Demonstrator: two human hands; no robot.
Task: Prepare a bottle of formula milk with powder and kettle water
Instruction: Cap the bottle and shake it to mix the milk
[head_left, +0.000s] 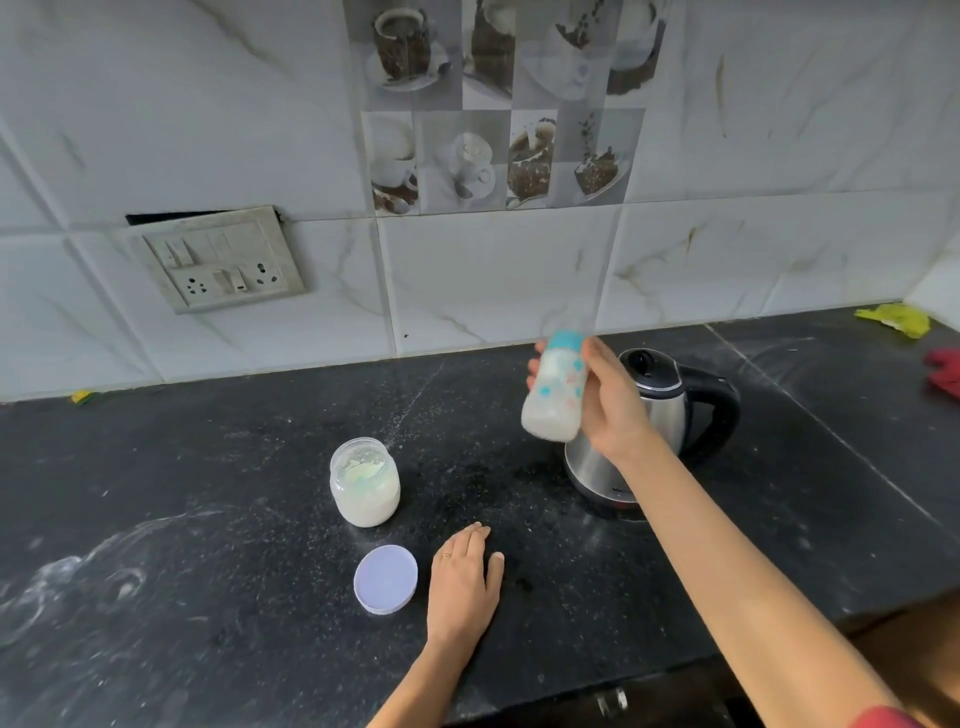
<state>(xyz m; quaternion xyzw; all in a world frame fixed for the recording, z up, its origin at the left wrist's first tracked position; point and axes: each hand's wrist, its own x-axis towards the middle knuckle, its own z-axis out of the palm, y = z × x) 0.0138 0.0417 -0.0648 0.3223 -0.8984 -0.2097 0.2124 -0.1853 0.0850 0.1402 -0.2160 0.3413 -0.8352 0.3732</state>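
My right hand (608, 400) grips a baby bottle (555, 389) in the air above the counter. The bottle has a teal cap, holds white milk and looks blurred. Right behind it stands a steel kettle (670, 415) with a black handle and lid. An open jar of white powder (365, 482) stands to the left on the black counter (208, 519). Its pale round lid (385, 579) lies flat in front of it. My left hand (464, 577) rests flat on the counter beside the lid, fingers straight.
A switch and socket panel (218, 260) is set in the tiled wall at the left. A yellow cloth (894, 319) and a red cloth (944, 371) lie at the far right. White powder smears mark the counter at the left. A cabinet handle (610, 701) shows below the front edge.
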